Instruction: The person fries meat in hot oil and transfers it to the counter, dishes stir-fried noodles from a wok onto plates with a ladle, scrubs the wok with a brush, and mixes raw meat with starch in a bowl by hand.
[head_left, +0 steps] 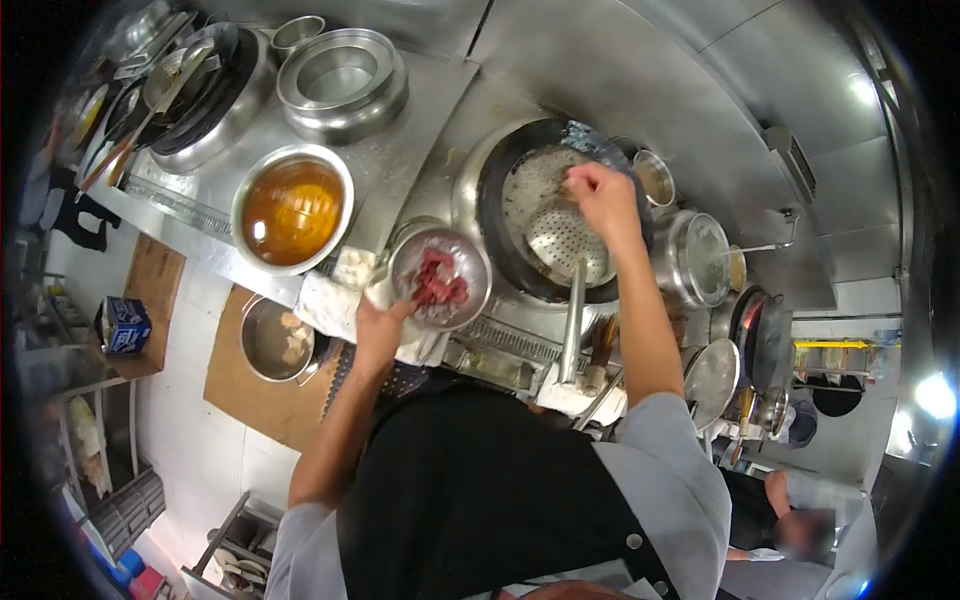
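Note:
My left hand [378,332] grips the edge of a small metal bowl [408,258], tilted beside the wok's left side. Pieces of raw red meat [438,282] lie in it, and what looks like a pale cloth is by the fingers. My right hand [606,204] hangs over the wok [487,205] with its fingers drawn together; whether something is between them I cannot make out. Below that hand a perforated skimmer [562,243] rests in the wok, its handle pointing towards me. Foamy, bubbling liquid [532,180] fills the wok's far left part.
A metal bowl of amber liquid [344,185] stands on the left counter, near a stacked metal pot [395,105]. Lidded pots [690,255] line the right side. A pot [258,352] sits on floor cardboard. Another person [760,510] is at lower right.

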The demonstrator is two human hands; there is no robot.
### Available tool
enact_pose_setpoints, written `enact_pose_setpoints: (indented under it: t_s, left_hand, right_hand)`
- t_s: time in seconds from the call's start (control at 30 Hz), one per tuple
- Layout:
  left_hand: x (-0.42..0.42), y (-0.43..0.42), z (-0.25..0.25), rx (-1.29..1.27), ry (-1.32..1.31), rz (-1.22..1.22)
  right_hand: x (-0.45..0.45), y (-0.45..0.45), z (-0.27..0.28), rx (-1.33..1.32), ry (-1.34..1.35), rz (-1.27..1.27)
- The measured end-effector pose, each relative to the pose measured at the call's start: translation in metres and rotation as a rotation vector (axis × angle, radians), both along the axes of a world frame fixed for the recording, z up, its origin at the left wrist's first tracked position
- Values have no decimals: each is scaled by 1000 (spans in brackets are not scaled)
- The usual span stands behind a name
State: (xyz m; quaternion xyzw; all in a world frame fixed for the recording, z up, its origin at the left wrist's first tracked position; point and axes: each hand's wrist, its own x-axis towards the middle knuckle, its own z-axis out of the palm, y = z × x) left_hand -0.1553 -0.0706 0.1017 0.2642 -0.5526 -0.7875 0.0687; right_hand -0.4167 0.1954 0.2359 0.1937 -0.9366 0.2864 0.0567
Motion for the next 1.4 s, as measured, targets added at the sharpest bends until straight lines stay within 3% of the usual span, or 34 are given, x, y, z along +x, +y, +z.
enact_pose_setpoints:
  t_s: [0.07, 0.13, 0.2, 0.27, 0.33, 0.4, 0.47, 0.53, 0.57, 0.6, 0.67, 0.7, 0.77, 0.9, 1.07, 1.13, 1.2, 1.27, 1.4]
  left_hand:
    - [-11, 1, -7, -99, 155, 42]
    - [-17, -4, 15, -305, 162, -64]
    - [-21, 1, 20, -333, 215, -92]
    - [-21, 4, 22, -388, 171, -142]
    - [-12, 3, 18, -300, 185, -174]
    - [2, 1, 35, -133, 134, -251]
    - [5, 2, 20, -145, 74, -251]
    - [1, 4, 2, -171, 32, -292]
    - [-1, 5, 1, -135, 50, -295]
    - [-1, 4, 0, -136, 69, -299]
    - [-4, 7, 11, -51, 99, -234]
    - [-2, 6, 22, -12, 103, -257]
    - [-6, 7, 15, 3, 29, -218]
    - [-7, 6, -3, 15, 7, -95]
    - [3, 4, -19, 61, -10, -7]
    - [8, 4, -25, 96, -32, 45]
    - [11, 3, -26, 79, -53, 51]
    - [14, 2, -19, 93, -69, 56]
    - [11, -8, -4, 112, 28, 1]
  right_hand:
    - [76, -44, 12, -53, -243, 218]
    - [113, -69, -13, 165, -211, 418]
    - [146, -92, -52, 151, 51, 300]
    - [166, -106, -74, 266, -100, 365]
    - [179, -98, -55, 199, -100, 405]
    - [194, -86, 4, -103, -478, 154]
    - [185, -66, -17, -229, -339, 183]
    - [184, -64, -15, -302, -696, 263]
    - [184, -67, -34, 216, -83, 365]
    - [182, -59, -44, 323, -53, 351]
    - [167, -52, -22, -54, -449, 213]
    - [153, -43, -14, -40, -452, 223]
    - [111, -20, 1, -352, -508, 84]
    - [10, 11, 20, -466, -464, 44]
    - [-103, 35, -70, -172, -453, 11]
    - [-128, 34, -98, 154, -532, 76]
    - [-135, 38, -97, 196, -533, 71]
    - [-136, 44, -83, 417, 0, 96]
    - [-44, 11, 6, 220, 124, -43]
